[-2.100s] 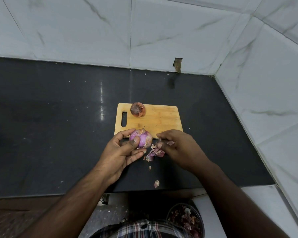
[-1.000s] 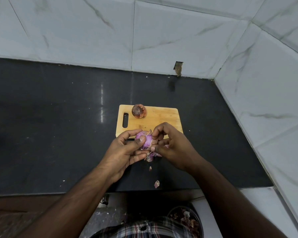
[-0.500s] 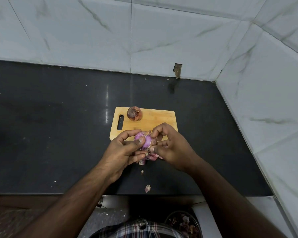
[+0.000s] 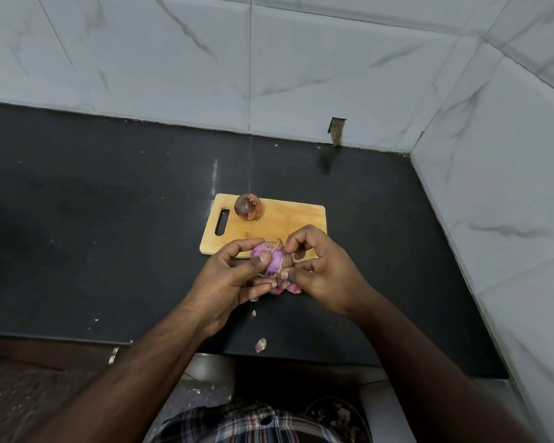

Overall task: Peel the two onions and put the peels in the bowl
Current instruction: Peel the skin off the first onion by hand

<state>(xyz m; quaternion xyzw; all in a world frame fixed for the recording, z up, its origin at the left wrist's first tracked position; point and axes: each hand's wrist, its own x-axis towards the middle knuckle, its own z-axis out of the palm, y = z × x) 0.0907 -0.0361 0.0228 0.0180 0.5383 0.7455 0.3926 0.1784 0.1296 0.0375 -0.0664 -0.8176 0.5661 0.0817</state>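
hands meet at the centre of the frame, just below the near edge of a wooden cutting board (image 4: 279,227) that lies on a dark desk (image 4: 109,219). left hand (image 4: 229,282) cradles a partly peeled onion (image 4: 273,258), its pale purple flesh exposed; the thumb presses on the front of the bulb and the curled fingers support it from the far side and from below, so this grip is closed on the onion. right hand (image 4: 320,270) works at the same bulb: forefinger and thumb pinch a flap of dry skin (image 4: 281,243) at its upper right, the thumb tip touching the lower edge of the bulb; this grip is closed on the skin. second onion (image 4: 249,207), brown and unpeeled, sits on the upper left part of the board, beside the handle slot (image 4: 222,222). loose peels (image 4: 283,287) lie on the desk directly under the hands, partly hidden by them; a small scrap (image 4: 253,313) lies lower, and another piece (image 4: 260,344) rests near the front edge of the desk. bowl (image 4: 335,417) holding purple and white peels appears at the bottom of the frame, right of centre, below the desk edge and partly cut off by the right forearm. checked shirt (image 4: 237,425) fills the bottom centre. marbled white tiles (image 4: 205,59) cover the walls in the upper part and right side of the frame.
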